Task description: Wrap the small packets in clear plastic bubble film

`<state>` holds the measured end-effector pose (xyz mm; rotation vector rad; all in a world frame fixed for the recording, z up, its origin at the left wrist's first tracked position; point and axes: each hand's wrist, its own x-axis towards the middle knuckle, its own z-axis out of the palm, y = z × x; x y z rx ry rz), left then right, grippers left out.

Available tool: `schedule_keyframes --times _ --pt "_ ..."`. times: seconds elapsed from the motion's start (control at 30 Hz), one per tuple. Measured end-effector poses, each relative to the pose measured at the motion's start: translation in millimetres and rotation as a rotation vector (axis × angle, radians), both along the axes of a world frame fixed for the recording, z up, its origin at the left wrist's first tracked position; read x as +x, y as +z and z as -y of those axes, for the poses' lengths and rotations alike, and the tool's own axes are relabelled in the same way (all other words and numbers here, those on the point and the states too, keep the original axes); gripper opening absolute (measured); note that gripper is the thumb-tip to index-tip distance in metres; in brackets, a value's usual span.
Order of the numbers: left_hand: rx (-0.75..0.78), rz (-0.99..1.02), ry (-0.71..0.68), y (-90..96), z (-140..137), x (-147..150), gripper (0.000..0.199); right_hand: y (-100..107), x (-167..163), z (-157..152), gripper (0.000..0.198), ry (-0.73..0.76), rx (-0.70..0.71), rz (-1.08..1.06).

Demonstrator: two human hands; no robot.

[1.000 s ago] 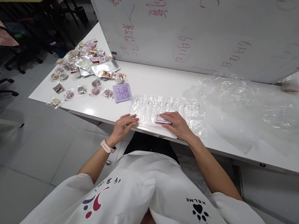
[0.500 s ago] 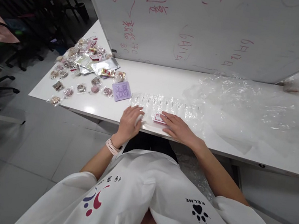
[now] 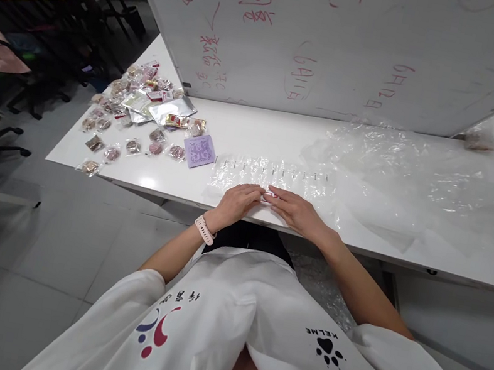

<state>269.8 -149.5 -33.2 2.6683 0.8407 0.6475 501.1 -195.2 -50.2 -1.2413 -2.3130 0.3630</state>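
Note:
A small red-and-white box (image 3: 271,196) lies at the table's front edge, largely covered by fingers. My left hand (image 3: 239,201) has its fingers closed together against the box's left side. From the other side my right hand (image 3: 296,211) grips it, fingers over its top. Both hands' fingertips almost meet at the box. Under and behind them spreads a clear plastic air-column packing sheet (image 3: 253,173), with a row of short dark marks along its far edge. To its left is a flat purple square packet (image 3: 200,151).
Several small wrapped snacks (image 3: 111,153) and silver pouches (image 3: 171,111) are heaped on the left of the white table (image 3: 247,128). Crumpled clear plastic film (image 3: 399,186) covers much of the right. A whiteboard (image 3: 348,43) with red writing stands along the back.
My left hand has moved right, from the sheet's left part to the box, its fingers closing against it. My right hand stays on the box, which is now more covered.

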Motion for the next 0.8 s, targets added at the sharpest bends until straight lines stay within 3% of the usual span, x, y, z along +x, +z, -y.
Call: schedule_keyframes --times 0.27,0.47,0.57,0.7,0.8 --pt "-0.180 0.076 -0.001 4.5 -7 2 0.012 2 10 0 0.028 -0.055 -0.007 0.009" --pt "-0.329 0.080 0.006 14.8 -20 5 0.013 20 14 19 0.027 -0.222 0.026 0.207" --pt "-0.398 0.123 -0.003 16.8 -19 5 0.014 18 22 32 0.024 -0.268 0.031 0.192" --pt "-0.466 0.156 -0.007 18.6 -18 6 0.013 8 30 34 0.035 -0.408 0.041 0.163" --pt "-0.467 0.154 0.006 18.9 -19 9 0.013 8 24 28 0.037 -0.530 0.160 0.249"
